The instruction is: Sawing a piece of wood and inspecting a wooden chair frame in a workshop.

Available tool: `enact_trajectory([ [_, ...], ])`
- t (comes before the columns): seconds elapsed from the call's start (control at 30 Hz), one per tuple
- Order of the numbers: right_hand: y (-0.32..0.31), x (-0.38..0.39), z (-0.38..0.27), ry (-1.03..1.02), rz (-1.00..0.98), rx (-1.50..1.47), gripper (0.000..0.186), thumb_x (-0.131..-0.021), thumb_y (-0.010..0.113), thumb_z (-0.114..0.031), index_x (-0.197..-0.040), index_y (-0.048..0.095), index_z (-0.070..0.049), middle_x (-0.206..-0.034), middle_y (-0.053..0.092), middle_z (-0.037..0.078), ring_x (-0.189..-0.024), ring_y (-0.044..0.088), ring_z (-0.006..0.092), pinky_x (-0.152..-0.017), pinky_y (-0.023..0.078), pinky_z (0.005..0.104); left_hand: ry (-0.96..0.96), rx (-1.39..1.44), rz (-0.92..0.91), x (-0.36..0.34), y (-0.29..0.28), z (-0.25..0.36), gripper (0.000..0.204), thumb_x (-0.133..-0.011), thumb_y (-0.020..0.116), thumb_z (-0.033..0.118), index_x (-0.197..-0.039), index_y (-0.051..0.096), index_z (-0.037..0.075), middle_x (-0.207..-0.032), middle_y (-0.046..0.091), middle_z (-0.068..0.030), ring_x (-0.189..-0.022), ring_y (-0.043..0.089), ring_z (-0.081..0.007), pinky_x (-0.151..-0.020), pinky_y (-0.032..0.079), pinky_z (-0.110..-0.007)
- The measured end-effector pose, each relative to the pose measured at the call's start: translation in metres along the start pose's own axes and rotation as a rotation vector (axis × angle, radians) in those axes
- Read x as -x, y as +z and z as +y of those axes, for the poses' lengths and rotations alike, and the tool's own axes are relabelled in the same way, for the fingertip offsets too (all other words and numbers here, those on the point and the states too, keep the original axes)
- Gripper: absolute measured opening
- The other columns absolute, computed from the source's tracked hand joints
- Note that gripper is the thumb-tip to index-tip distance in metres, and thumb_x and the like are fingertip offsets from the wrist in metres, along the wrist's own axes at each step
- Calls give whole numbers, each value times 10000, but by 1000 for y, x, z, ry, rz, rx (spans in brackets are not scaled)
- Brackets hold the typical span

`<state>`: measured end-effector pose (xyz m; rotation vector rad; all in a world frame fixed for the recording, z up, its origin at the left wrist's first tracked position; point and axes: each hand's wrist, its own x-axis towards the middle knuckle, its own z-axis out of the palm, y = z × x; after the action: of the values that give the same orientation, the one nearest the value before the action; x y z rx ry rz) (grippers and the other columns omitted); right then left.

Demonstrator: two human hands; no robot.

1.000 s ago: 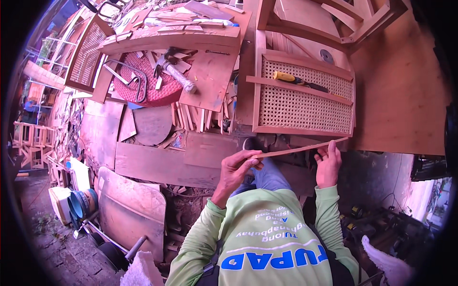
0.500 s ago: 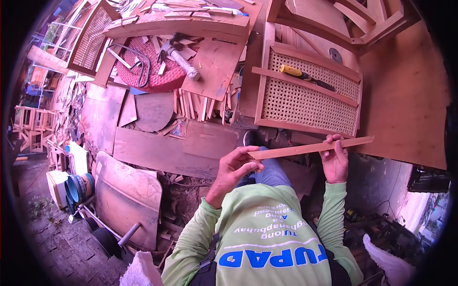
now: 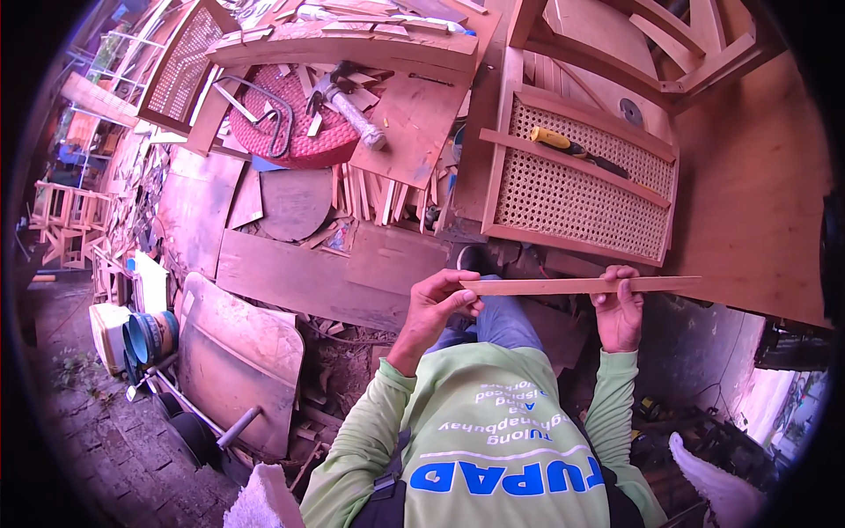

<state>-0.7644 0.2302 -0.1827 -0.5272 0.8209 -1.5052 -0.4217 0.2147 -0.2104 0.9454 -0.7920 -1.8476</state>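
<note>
Crosswise, a thin, straight, light-brown wooden strip, left end pinched in the left hand, right hand gripping farther along, right end jutting beyond it

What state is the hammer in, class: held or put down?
Put down: the hammer lies among wood scraps, away from both hands; the left hand and right hand hold a wooden strip.
</note>
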Motion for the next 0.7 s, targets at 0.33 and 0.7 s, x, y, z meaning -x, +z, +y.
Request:
enact_trajectory([
  [0.33, 23, 15, 50, 57, 2, 65, 144, -1064, 651, -160, -1176, 640, -71, -1201, 665, 136, -962, 649, 210, -813, 560, 359, -59, 176, 240, 10, -42, -18, 324, -1113, 572, 149, -1344, 585, -78, -1049, 698, -118, -913, 728, -216, -797, 622, -325],
  [0.7, 43, 33, 57, 29, -18, 193, 179, -1086, 599, -157, -1185, 674, -27, -1220, 670, 81, -846, 604, 96, -779, 511, 264, -66, 178, 252, 8, -92, -33, 299, -1063, 640, 67, -1339, 620, -48, -945, 623, -32, -827, 684, -179, -753, 597, -280],
])
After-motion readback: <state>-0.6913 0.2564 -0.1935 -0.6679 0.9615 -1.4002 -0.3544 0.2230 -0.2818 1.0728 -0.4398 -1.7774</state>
